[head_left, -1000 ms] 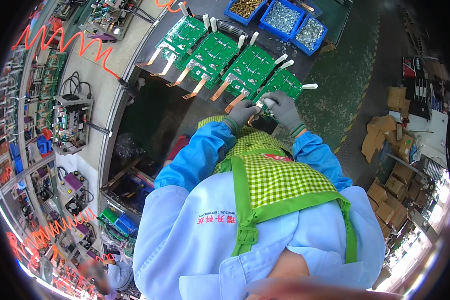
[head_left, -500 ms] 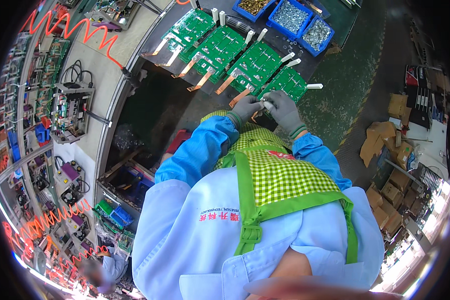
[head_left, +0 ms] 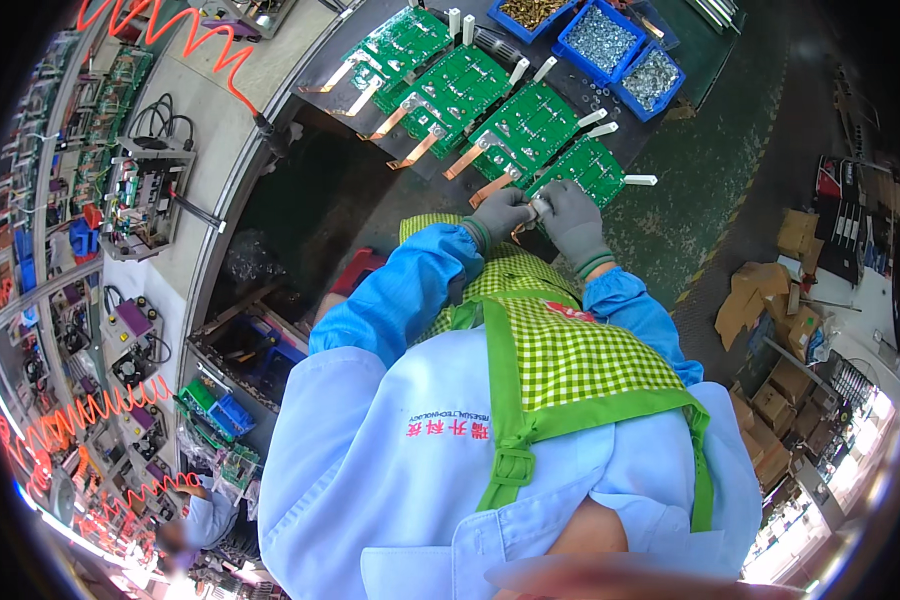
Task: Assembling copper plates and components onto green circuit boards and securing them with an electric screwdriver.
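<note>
My left hand (head_left: 503, 214) and my right hand (head_left: 572, 218), both in grey gloves, meet at the near corner of the closest green circuit board (head_left: 588, 172). Their fingers are pinched together, fingertip to fingertip. Whatever small part sits between them is too small and covered to name. Just below the fingers, the end of a copper strip (head_left: 516, 234) peeks out. Beside that board lies another circuit board (head_left: 526, 128) with two bent copper strips (head_left: 492, 190) toward me and white posts (head_left: 598, 122) at its far end. Two similar boards continue the row to the left.
Beyond the boards stand blue bins: one with brass-coloured hardware (head_left: 536, 12), two with silver hardware (head_left: 598, 42). Loose washers lie nearby. A long bench (head_left: 205, 150) with a wired metal-framed unit (head_left: 150, 195) is left. Cardboard boxes (head_left: 775, 400) are at right; a person (head_left: 205, 515) is lower left.
The whole view has shifted slightly, so the boards and bins appear a little further right. Both hands stay pinched together at the same board corner, with the right fingers slightly re-angled.
</note>
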Demonstrator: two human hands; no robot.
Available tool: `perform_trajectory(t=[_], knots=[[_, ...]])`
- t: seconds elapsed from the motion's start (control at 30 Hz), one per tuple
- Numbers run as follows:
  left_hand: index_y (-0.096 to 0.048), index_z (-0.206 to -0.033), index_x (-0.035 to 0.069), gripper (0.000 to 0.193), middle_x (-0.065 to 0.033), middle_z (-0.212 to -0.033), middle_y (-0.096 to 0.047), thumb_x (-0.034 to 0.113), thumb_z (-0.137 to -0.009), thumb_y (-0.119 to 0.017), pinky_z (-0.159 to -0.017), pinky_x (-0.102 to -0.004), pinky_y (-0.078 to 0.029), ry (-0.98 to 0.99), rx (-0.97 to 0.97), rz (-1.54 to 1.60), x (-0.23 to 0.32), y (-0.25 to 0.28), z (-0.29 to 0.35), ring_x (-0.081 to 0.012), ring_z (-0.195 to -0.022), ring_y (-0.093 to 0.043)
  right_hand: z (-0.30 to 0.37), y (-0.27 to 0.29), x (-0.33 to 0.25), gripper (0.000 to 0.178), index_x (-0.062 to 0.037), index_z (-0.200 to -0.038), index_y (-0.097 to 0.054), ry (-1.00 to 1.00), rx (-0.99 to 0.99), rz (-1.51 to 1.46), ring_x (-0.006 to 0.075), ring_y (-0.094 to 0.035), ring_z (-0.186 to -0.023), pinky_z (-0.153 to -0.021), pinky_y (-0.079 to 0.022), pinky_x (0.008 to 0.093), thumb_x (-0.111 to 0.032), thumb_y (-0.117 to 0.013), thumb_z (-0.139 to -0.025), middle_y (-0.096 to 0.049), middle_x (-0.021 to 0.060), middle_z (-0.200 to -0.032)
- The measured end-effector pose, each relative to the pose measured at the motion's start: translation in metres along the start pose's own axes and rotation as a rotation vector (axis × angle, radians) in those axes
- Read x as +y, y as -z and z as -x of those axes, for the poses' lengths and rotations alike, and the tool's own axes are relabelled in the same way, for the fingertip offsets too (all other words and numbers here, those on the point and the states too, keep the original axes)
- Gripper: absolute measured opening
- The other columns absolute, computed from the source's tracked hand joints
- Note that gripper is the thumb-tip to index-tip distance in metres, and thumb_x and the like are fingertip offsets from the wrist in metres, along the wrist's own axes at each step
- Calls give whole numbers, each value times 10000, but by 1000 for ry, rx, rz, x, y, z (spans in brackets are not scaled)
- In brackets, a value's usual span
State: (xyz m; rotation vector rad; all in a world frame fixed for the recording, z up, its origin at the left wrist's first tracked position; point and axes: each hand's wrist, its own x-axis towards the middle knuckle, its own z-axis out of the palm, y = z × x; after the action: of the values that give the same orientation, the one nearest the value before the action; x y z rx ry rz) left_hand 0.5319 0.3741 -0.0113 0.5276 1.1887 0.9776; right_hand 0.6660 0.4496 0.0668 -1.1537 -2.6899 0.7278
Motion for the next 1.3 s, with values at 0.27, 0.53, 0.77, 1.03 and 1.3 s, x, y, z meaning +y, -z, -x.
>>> perform_trajectory(t=[0.27, 0.53, 0.77, 1.03, 1.3], knots=[[-554, -979, -44, 239, -101, -841, -607, 82, -777, -571, -653, -275, -484, 11, 14, 66, -4, -5, 0, -178, -752, -607, -4, -4, -5, 277, -96, -798, -567, -72, -29, 182, 315, -582, -766, -613, -469, 422, -373, -565, -805, -564, 115, -845], [-553, -946, -41, 213, -108, -816, -610, 98, -788, -591, -669, -278, -486, 34, -10, 131, 11, -7, 7, -175, -746, -604, 3, 11, 3, 207, -98, -881, -596, 16, 31, -210, 290, -566, -850, -698, -468, 382, -269, -635, -772, -526, 112, -980], [-549, -955, -58, 229, -117, -840, -606, 86, -783, -590, -687, -285, -491, 33, -60, 138, 5, -1, 3, -191, -759, -605, 4, 7, 0, 228, -104, -892, -609, -174, -82, -91, 284, -566, -872, -703, -474, 376, -299, -632, -777, -531, 104, -989], [-547, -973, -61, 239, -120, -861, -600, 95, -796, -584, -703, -292, -491, 63, -53, 243, 5, 3, -3, -187, -758, -601, 17, 15, 0, 235, -51, -868, -634, 165, 161, -7, 256, -585, -893, -745, -484, 340, -270, -635, -782, -558, 96, -1040], [-582, -972, -23, 245, -86, -780, -604, 182, -846, -536, -588, -253, -452, 111, -28, 309, 15, -4, 16, -148, -678, -569, -64, 167, 62, 212, -27, -837, -587, 332, 466, -209, 276, -581, -868, -757, -459, 340, -226, -638, -791, -596, 125, -957]])
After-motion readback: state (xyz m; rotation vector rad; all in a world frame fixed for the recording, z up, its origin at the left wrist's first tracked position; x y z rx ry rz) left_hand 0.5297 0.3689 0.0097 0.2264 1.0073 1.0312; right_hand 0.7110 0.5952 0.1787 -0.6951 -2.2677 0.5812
